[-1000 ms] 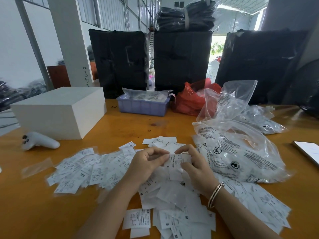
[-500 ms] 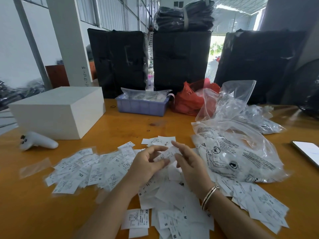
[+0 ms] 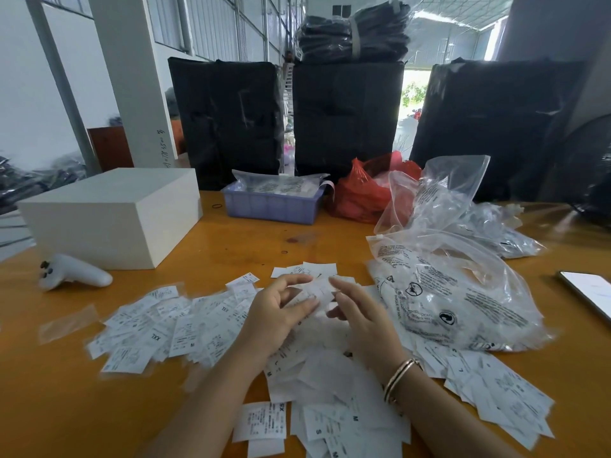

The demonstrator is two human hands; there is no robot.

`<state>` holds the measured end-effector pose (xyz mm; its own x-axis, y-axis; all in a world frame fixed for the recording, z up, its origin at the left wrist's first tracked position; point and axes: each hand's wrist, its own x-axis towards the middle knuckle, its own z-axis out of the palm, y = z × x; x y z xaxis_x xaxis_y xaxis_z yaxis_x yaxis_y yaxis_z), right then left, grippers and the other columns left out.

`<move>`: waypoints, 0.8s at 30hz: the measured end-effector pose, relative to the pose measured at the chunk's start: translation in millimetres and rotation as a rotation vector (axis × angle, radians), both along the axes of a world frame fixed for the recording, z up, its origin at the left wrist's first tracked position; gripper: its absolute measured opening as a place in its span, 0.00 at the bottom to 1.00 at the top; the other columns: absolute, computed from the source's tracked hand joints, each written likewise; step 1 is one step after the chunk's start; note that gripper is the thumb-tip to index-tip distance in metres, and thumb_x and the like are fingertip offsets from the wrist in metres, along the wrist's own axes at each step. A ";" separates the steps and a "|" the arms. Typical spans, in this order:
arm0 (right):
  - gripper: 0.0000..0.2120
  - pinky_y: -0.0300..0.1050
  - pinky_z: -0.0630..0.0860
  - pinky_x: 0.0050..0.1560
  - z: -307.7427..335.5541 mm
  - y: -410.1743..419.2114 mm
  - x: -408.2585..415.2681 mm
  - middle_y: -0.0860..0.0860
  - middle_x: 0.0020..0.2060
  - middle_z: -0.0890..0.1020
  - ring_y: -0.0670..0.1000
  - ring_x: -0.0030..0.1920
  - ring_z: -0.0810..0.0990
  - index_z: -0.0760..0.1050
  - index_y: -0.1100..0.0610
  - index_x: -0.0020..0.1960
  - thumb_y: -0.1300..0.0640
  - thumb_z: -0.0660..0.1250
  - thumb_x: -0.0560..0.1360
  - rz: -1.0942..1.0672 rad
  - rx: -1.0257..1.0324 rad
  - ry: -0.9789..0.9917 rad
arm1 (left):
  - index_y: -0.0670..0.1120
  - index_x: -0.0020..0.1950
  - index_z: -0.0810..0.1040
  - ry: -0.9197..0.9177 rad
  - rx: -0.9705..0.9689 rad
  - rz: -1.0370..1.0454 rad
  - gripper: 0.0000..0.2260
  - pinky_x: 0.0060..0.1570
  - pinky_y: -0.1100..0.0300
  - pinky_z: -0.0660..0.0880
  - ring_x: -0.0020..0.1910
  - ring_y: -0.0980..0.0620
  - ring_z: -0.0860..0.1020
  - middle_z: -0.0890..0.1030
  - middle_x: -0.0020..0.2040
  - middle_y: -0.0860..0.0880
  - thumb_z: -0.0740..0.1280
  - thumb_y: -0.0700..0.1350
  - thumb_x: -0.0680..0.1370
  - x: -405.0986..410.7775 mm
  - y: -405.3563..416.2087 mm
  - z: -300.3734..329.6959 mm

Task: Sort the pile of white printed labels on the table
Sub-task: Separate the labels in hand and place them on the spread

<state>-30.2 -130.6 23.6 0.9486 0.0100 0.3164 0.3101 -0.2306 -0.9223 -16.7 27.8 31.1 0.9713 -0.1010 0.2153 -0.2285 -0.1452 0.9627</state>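
Note:
White printed labels lie spread over the orange table [image 3: 231, 246]: a spread at the left [image 3: 172, 328], a heap under my wrists [image 3: 330, 398] and more at the right [image 3: 496, 395]. Size letters such as XXL, M, S and L show on some. My left hand [image 3: 281, 312] hovers over the middle of the pile, its curled finger and thumb pinching one blurred label [image 3: 318, 290]. My right hand [image 3: 360, 319], with a bracelet on the wrist, is just to the right of that label with fingers nearly straight, its fingertips at the label's edge.
A white box [image 3: 109, 219] and a white controller [image 3: 76, 276] are at the left. A purple tray [image 3: 271, 206] and a red bag [image 3: 360, 193] stand at the back. Clear printed plastic bags [image 3: 456, 292] are at the right, a phone [image 3: 588, 292] by the right edge.
Both hands pinched one label between them a second ago. The right hand has since let go and straightened its fingers, and both hands have drawn slightly apart.

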 end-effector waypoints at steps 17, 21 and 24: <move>0.14 0.41 0.73 0.44 41.3 -115.2 60.5 0.54 0.54 0.82 0.52 0.46 0.79 0.80 0.56 0.56 0.64 0.59 0.77 -0.698 -0.426 -0.059 | 0.52 0.66 0.73 -0.125 0.638 0.491 0.19 0.46 0.66 0.72 0.51 0.56 0.73 0.75 0.62 0.51 0.70 0.44 0.75 17.3 17.0 -14.9; 0.12 0.44 0.73 0.50 29.1 -142.5 74.4 0.53 0.55 0.81 0.54 0.54 0.78 0.80 0.54 0.55 0.52 0.61 0.78 -0.533 -1.046 0.263 | 0.53 0.63 0.75 -0.208 0.818 0.578 0.16 0.63 0.51 0.69 0.66 0.50 0.67 0.70 0.67 0.51 0.69 0.49 0.76 14.0 15.8 -12.3; 0.15 0.43 0.71 0.43 23.8 -139.6 72.7 0.53 0.48 0.82 0.54 0.48 0.78 0.81 0.54 0.48 0.46 0.61 0.77 -0.499 -1.114 0.302 | 0.53 0.61 0.77 -0.267 0.813 0.554 0.13 0.63 0.50 0.66 0.67 0.50 0.67 0.72 0.66 0.52 0.67 0.49 0.76 12.4 11.8 -11.9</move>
<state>42.5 -270.2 47.4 0.9589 -0.2486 0.1368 -0.2243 -0.9594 -0.1708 -4.4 39.6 19.2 0.8562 0.1355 0.4986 -0.1239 -0.8830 0.4527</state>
